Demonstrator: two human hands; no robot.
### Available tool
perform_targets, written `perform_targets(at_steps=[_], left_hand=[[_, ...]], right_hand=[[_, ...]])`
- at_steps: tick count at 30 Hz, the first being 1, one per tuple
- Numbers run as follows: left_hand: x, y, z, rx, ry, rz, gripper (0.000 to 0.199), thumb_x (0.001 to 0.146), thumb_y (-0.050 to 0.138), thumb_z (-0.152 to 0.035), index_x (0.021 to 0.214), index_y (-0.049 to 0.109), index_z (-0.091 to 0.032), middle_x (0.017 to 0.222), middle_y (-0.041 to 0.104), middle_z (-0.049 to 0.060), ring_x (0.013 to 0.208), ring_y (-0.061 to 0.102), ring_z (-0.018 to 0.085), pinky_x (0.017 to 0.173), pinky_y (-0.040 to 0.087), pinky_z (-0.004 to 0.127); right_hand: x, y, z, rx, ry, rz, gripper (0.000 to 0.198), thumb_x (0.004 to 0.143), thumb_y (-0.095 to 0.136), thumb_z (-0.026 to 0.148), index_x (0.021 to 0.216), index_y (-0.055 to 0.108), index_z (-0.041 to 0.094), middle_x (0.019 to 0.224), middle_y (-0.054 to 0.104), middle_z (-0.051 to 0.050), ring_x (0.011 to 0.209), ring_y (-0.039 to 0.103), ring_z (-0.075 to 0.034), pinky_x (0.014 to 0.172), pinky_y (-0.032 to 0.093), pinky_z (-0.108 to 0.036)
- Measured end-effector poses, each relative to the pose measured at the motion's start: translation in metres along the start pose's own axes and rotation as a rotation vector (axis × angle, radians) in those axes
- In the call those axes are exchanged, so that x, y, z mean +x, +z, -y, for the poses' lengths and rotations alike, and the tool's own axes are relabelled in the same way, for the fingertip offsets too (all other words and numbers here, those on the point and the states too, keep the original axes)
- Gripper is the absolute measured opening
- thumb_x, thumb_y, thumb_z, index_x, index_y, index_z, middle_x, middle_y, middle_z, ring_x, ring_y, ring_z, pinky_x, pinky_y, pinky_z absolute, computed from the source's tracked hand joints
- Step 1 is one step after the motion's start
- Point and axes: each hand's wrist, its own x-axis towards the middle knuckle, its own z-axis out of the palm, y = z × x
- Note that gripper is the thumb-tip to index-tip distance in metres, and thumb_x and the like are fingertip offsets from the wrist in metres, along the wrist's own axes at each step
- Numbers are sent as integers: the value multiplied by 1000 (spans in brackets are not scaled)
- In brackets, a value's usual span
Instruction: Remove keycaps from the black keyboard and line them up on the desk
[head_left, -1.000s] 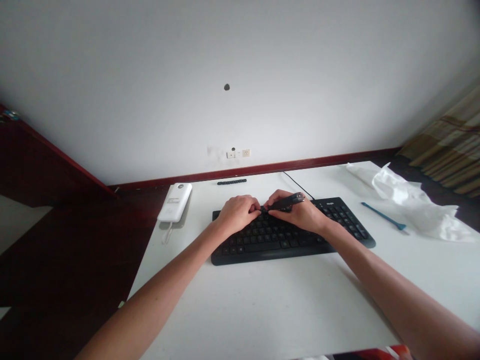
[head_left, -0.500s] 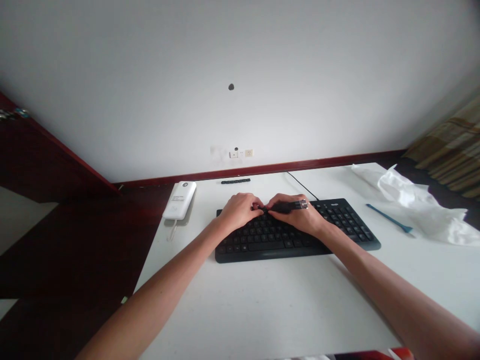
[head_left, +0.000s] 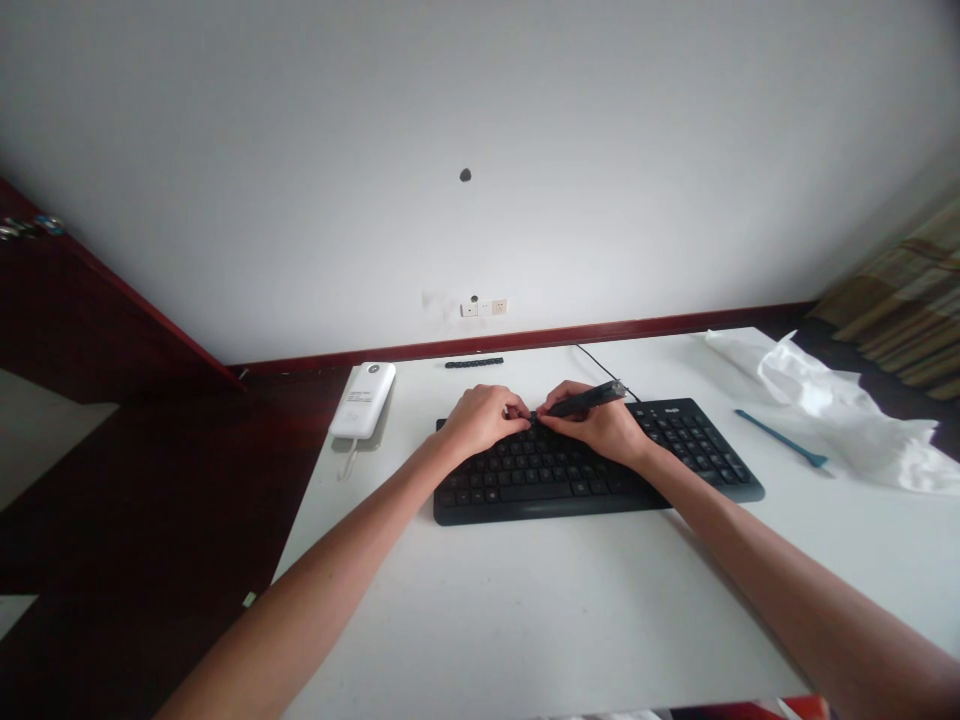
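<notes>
A black keyboard (head_left: 536,492) lies on the white table, its cable (head_left: 600,368) running off the back. Over its upper middle keys, my right hand (head_left: 604,430) is closed on a slim black tool (head_left: 585,400), which slants up to the right; its tip end is at the top rows of keys, and its exact kind cannot be made out. Just left of that tip, my left hand (head_left: 484,418) has thumb and fingers pinched together at the keys. Whatever is between those fingers, if anything, is hidden.
On the table's left stands a white power bank (head_left: 364,400) with a short cable. A row of small black pieces (head_left: 474,363) lies near the back edge. To the right are a blue stick-shaped tool (head_left: 780,437) and crumpled white wrapping (head_left: 832,405). A wall rises behind.
The black tool in my right hand has tilted, its rear end rising and turning slightly. My left hand stays pinched at nearly the same place. The view has shifted a little.
</notes>
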Motion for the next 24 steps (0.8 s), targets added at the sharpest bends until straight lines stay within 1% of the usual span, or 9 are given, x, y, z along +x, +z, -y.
perform_targets(at_steps=[5, 10, 13, 19, 24], left_hand=[[-2, 4, -1, 49, 59, -30, 10, 87, 71, -29, 93, 79, -25, 87, 75, 0, 77, 67, 17, 70, 49, 28], [-2, 5, -3, 98, 76, -32, 12, 87, 68, -26, 93, 78, -23, 88, 74, 1, 78, 67, 18, 72, 50, 28], [-2, 4, -4, 106, 82, -34, 13, 87, 68, -27, 94, 78, -23, 88, 74, 1, 78, 67, 18, 72, 50, 28], [-3, 7, -2, 107, 104, -49, 13, 87, 67, -26, 93, 78, -23, 88, 73, 1, 76, 66, 17, 72, 49, 27], [-4, 9, -2, 117, 105, -54, 15, 88, 66, -27, 98, 78, -24, 90, 73, 1, 77, 66, 17, 72, 49, 27]], right_hand=[[1, -4, 0, 18, 0, 51, 25, 83, 76, 45, 93, 71, 23, 95, 78, -5, 86, 72, -25, 73, 59, -38], [0, -9, 8, -66, -46, 68, 20, 84, 75, 41, 93, 73, 23, 93, 78, -4, 87, 73, -25, 79, 58, -39], [0, -9, 7, -91, -46, 60, 19, 84, 75, 41, 92, 73, 24, 93, 78, -3, 86, 73, -25, 78, 58, -38], [3, -4, -4, -6, -6, 24, 24, 81, 78, 44, 92, 70, 24, 94, 78, -4, 85, 73, -25, 74, 58, -37], [4, -4, -4, -18, 4, 16, 26, 80, 79, 46, 92, 70, 24, 93, 78, -4, 83, 72, -25, 70, 57, -37]])
